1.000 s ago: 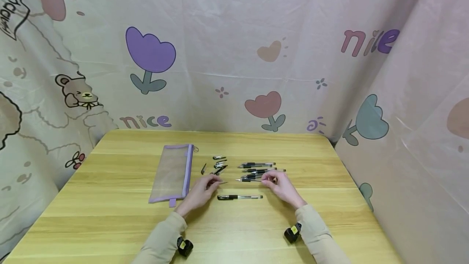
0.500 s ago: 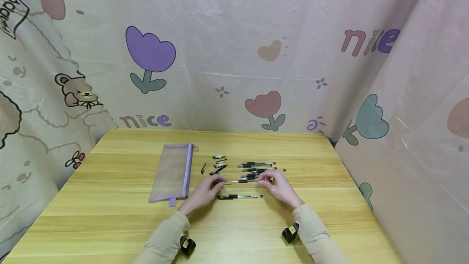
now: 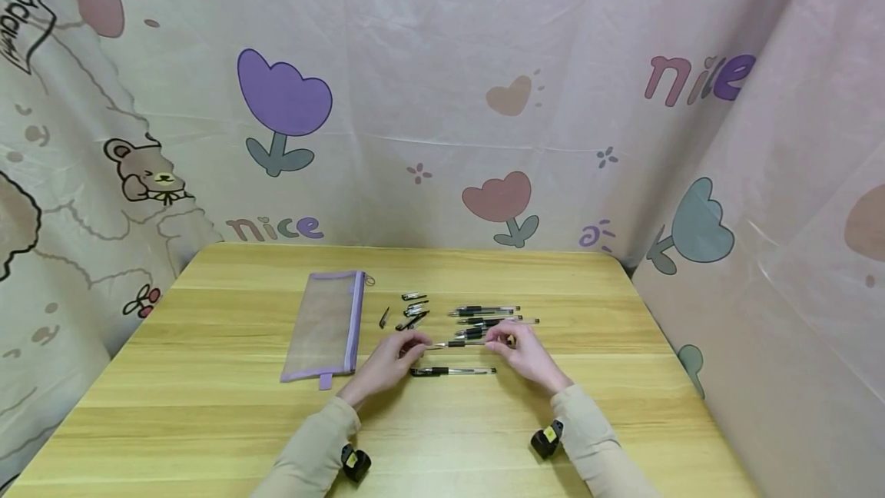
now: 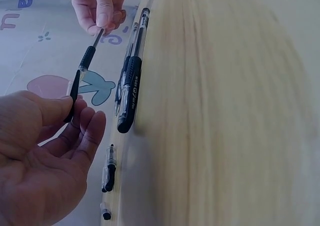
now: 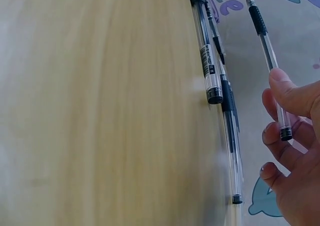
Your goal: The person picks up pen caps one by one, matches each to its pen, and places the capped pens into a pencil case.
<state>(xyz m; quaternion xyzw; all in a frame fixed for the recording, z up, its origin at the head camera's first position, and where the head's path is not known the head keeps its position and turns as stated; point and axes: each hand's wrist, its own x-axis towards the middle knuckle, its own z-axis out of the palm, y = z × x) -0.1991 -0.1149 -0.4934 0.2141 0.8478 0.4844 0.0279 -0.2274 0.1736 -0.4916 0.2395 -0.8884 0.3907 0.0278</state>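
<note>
A black pen cap (image 4: 74,89) is pinched between the thumb and fingers of my left hand (image 3: 389,361). My right hand (image 3: 524,353) holds an uncapped gel pen (image 5: 261,28) by its clear barrel, its tip pointing left. In the left wrist view, the pen's tip meets the cap's mouth; how far it is inside is hard to tell. Both are raised off the table. Just in front of them lies a capped gel pen (image 3: 452,371), with a black grip and clear barrel.
Several loose pen caps (image 3: 413,312) lie beyond my left hand. A group of uncapped pens (image 3: 487,312) lies beyond my right hand. At the left, a purple-edged mesh zip pouch (image 3: 321,329) rests flat on the wooden table (image 3: 173,406). A printed curtain (image 3: 415,98) hangs behind.
Both hands have drawn closer together, the right moving slightly left and the left slightly right. The gap between the pen's tip and the cap has closed.
</note>
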